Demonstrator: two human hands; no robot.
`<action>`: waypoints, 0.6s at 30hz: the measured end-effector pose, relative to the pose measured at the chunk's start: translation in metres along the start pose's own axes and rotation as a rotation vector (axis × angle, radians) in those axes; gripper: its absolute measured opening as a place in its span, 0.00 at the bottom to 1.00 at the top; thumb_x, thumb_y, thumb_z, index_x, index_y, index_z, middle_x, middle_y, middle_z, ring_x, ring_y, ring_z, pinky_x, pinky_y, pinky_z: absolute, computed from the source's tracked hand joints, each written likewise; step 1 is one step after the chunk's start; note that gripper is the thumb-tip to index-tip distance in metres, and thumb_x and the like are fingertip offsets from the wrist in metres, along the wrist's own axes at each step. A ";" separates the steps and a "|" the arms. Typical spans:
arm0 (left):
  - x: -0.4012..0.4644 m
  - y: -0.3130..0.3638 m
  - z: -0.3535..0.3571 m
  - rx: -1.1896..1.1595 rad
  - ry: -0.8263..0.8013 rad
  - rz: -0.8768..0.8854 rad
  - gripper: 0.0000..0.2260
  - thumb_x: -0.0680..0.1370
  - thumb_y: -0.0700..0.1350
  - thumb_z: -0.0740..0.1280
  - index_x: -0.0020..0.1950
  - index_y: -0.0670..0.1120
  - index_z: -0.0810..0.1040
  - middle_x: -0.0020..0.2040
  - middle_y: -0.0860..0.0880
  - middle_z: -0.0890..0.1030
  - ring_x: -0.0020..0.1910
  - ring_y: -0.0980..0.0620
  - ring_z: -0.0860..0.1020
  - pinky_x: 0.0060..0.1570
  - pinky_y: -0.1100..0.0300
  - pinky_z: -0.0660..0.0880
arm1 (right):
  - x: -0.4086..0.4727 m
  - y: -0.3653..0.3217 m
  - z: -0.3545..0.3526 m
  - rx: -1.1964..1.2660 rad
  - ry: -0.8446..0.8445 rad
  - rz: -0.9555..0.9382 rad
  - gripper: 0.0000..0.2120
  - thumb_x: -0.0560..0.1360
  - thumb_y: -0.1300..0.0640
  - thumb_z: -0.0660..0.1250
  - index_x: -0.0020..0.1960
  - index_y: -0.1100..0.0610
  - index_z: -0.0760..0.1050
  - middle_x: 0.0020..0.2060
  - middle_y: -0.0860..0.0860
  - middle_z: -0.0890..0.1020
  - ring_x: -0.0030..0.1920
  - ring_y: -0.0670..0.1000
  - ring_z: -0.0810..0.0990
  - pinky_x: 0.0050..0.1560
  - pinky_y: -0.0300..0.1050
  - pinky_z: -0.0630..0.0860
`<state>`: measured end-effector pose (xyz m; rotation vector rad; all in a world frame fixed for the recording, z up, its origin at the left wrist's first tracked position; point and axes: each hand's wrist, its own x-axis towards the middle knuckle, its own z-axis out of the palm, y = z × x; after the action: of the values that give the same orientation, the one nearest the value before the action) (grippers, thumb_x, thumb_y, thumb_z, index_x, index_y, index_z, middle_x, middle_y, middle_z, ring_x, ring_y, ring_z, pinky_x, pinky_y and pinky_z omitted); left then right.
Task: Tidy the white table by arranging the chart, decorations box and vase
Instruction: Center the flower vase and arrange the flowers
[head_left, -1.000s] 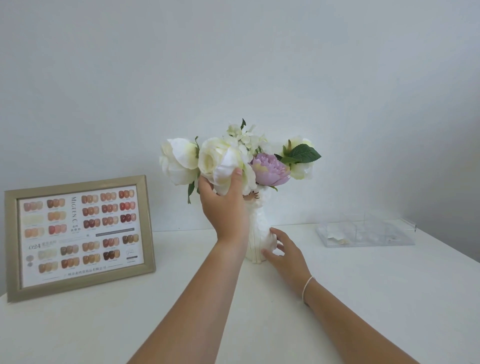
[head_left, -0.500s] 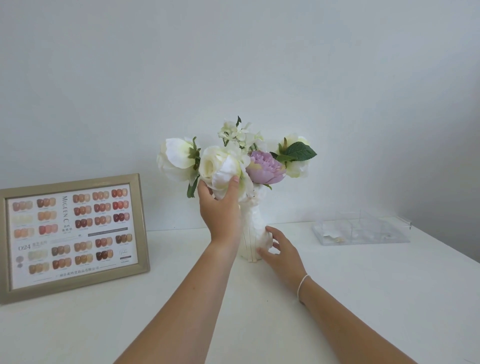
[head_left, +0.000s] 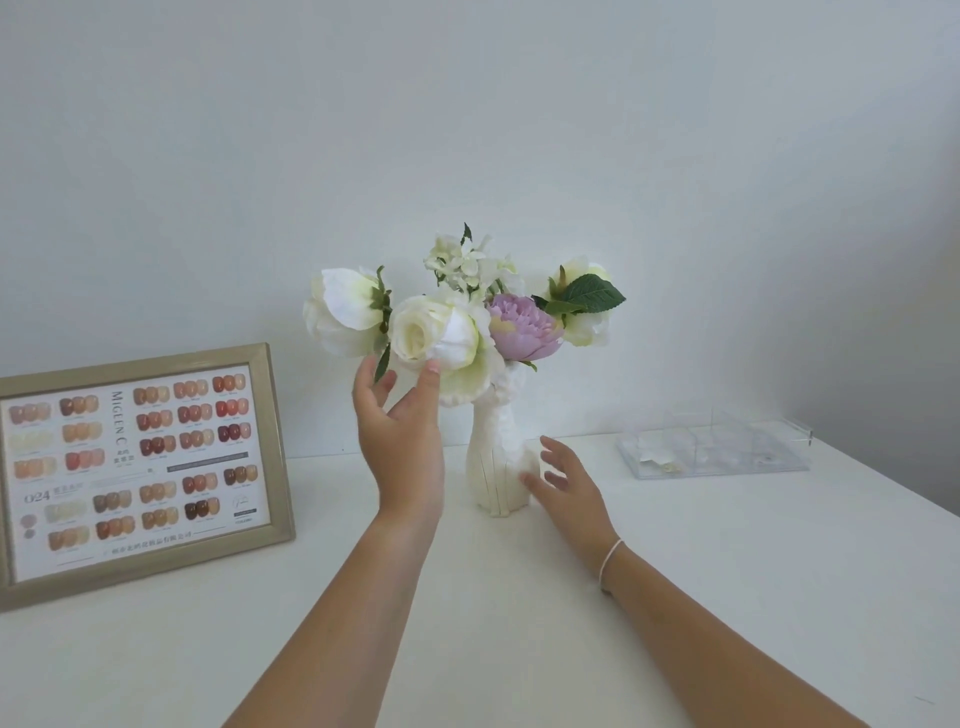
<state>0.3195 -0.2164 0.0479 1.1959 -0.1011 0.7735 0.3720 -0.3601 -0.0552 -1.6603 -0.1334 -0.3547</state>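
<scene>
A white ribbed vase (head_left: 496, 462) stands upright near the back middle of the white table (head_left: 727, 597), holding white flowers and one lilac flower (head_left: 524, 327). My left hand (head_left: 402, 431) is raised just left of the vase, fingers spread, with fingertips brushing the underside of a white bloom. My right hand (head_left: 566, 486) hovers low at the vase's right side, fingers loose, thumb tip close to the base. The framed nail colour chart (head_left: 135, 467) leans at the far left. The clear decorations box (head_left: 714, 449) lies at the back right.
A plain pale wall runs right behind the table. The table's right edge falls away beyond the clear box. Bare tabletop stretches in front of the vase and between vase and box.
My left hand has let go of the white flower and opened, dropping slightly. My right hand has come off the vase base and drawn a little to the right.
</scene>
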 end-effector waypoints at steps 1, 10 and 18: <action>0.002 0.001 -0.003 -0.001 0.005 -0.015 0.29 0.72 0.51 0.70 0.70 0.53 0.63 0.64 0.51 0.72 0.44 0.75 0.76 0.63 0.51 0.72 | 0.001 -0.005 -0.003 0.092 0.033 0.026 0.22 0.73 0.52 0.66 0.66 0.46 0.66 0.62 0.48 0.72 0.61 0.50 0.73 0.59 0.46 0.70; 0.019 0.010 -0.002 -0.117 0.034 -0.057 0.26 0.79 0.53 0.58 0.75 0.53 0.54 0.67 0.54 0.68 0.67 0.52 0.70 0.64 0.56 0.70 | 0.067 -0.080 -0.045 0.947 0.184 0.204 0.29 0.76 0.41 0.56 0.73 0.51 0.56 0.73 0.56 0.62 0.72 0.57 0.61 0.67 0.53 0.64; 0.033 0.029 0.002 -0.349 0.059 -0.106 0.22 0.80 0.55 0.55 0.73 0.53 0.59 0.71 0.54 0.65 0.70 0.50 0.66 0.67 0.55 0.67 | 0.105 -0.111 -0.057 0.996 0.136 0.200 0.33 0.74 0.35 0.51 0.74 0.47 0.52 0.75 0.55 0.58 0.75 0.57 0.55 0.72 0.57 0.57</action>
<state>0.3275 -0.1975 0.0868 0.8407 -0.1175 0.6651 0.4300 -0.4149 0.0866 -0.6537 -0.0265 -0.1904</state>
